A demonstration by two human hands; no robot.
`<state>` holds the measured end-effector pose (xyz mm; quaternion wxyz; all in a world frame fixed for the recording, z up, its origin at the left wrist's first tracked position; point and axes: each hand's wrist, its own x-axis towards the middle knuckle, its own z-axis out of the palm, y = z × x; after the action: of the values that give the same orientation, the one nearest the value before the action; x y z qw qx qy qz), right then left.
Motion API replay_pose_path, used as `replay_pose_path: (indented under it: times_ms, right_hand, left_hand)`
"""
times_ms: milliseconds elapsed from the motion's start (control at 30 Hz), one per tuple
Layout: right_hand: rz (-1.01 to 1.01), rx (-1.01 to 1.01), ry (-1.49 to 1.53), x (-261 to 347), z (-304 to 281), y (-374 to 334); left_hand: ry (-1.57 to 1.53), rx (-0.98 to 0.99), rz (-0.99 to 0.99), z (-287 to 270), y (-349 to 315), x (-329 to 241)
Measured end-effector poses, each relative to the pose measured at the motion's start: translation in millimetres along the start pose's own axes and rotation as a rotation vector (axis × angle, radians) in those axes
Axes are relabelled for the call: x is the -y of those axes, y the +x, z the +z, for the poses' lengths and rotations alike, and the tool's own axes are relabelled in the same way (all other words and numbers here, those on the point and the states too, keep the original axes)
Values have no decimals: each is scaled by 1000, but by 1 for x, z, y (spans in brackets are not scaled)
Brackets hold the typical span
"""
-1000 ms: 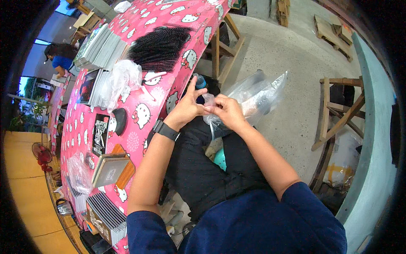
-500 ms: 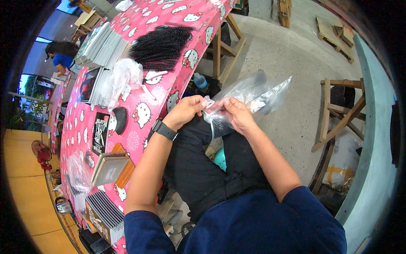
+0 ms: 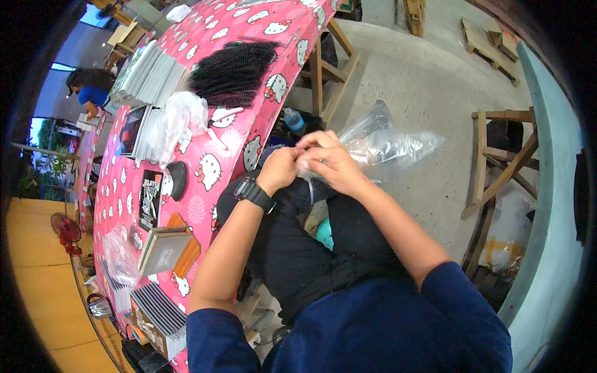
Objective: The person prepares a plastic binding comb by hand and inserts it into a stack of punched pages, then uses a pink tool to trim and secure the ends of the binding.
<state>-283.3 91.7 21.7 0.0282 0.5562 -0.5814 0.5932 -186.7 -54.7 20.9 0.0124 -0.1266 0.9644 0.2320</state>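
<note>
Over my lap, a clear plastic bag stretches out to the right, its near end bunched up between my hands. My left hand, with a black watch on the wrist, is closed on that gathered end. Right beside it, my right hand pinches the same bunched plastic, its fingertips touching those of the left. The exact spot where the fingers meet is partly covered by the right hand's knuckles. What lies inside the bag cannot be made out.
Left of me runs a table with a pink patterned cloth. On it lie black spiral coils, book stacks, crumpled plastic, a black notebook and wooden blocks. A bottle stands below its edge. A person sits far left.
My right hand has come left and over, closing up against the left at the bag's end. The bag's far end has shifted slightly to the right.
</note>
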Motion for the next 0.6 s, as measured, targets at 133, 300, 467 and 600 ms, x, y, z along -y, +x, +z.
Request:
replay_pose_path:
  times_ms: [133, 300, 467, 600]
  right_hand:
    - [139, 5, 138, -30, 19, 19]
    - [638, 60, 365, -27, 26, 16]
    - [738, 36, 440, -22, 18, -17]
    - [589, -20, 189, 3, 25, -22]
  left_hand:
    - [-412, 397, -160, -30, 14, -3]
    - [-553, 368, -111, -30, 7, -5]
    - [-653, 344, -347, -25, 16, -4]
    - [-623, 346, -461, -27, 18, -4]
